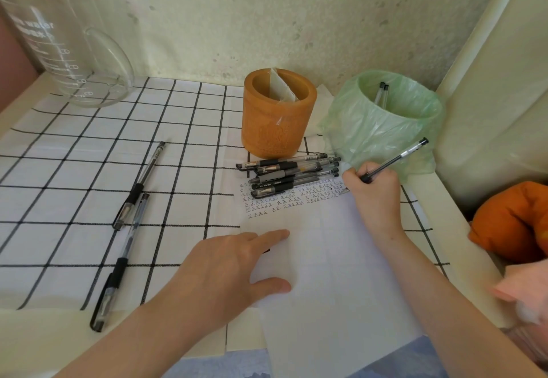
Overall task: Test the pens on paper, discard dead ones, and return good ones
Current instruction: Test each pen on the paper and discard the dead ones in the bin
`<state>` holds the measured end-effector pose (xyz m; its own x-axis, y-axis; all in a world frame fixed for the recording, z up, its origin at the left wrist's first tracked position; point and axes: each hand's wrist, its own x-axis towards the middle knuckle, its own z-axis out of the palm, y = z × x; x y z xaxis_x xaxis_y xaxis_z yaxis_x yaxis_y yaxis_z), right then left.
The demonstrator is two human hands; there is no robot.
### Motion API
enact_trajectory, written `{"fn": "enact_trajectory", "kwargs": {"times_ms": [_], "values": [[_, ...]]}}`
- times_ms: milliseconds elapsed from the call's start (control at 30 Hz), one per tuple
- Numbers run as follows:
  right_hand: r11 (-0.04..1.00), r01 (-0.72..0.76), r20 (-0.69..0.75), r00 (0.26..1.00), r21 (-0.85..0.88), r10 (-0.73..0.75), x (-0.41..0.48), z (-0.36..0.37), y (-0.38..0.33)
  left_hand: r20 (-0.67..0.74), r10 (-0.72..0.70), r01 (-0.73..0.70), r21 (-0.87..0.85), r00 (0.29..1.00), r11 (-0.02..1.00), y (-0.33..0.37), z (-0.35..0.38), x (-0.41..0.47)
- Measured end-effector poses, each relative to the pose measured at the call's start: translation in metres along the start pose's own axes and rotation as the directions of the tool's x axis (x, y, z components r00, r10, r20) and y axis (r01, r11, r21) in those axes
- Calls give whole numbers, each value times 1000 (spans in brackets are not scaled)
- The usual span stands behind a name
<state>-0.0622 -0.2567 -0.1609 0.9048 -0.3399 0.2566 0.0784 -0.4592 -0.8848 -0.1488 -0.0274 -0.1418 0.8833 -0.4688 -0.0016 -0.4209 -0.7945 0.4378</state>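
Note:
My right hand (375, 191) grips a black pen (398, 158) with its tip down on the white paper (320, 259), at the right end of rows of small written marks (284, 199). My left hand (234, 265) lies flat on the paper's left edge, fingers straight. Several black pens (290, 174) lie in a pile across the paper's top edge. Two more pens (141, 183) (120, 262) lie on the checked cloth to the left. An orange pen holder (278, 113) stands behind the pile. To its right, a bin lined with a green bag (382, 128) holds two pens (382, 93).
A large glass measuring jug (68, 51) stands at the back left on the checked cloth (74, 170). An orange cushion (513, 220) and pink cloth (522, 291) lie off the table's right edge. The wall runs close behind the holder and bin.

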Motion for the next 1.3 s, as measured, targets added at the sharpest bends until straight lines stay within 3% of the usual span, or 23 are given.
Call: {"fn": "enact_trajectory", "kwargs": {"times_ms": [1033,1100,1167,1233,1300], "values": [[1000,-10,-14,1000,-13,10,2,-2,1,15,-7,6,25,1000,1000,3,-4,-1],[995,-56,-57,997,82,61,1,-4,-6,-71,5,-9,-51,997,999,3,-6,-1],[968,-93,-49,993,233,107,-3,-8,-22,-105,-50,17,-296,993,955,4,-12,-1],[912,-147,79,989,382,126,-11,-11,-41,-88,-112,49,-531,990,846,2,-14,1],[838,-246,257,957,487,132,-21,-12,-57,-91,-126,44,-614,988,788,1,-14,5]]}}
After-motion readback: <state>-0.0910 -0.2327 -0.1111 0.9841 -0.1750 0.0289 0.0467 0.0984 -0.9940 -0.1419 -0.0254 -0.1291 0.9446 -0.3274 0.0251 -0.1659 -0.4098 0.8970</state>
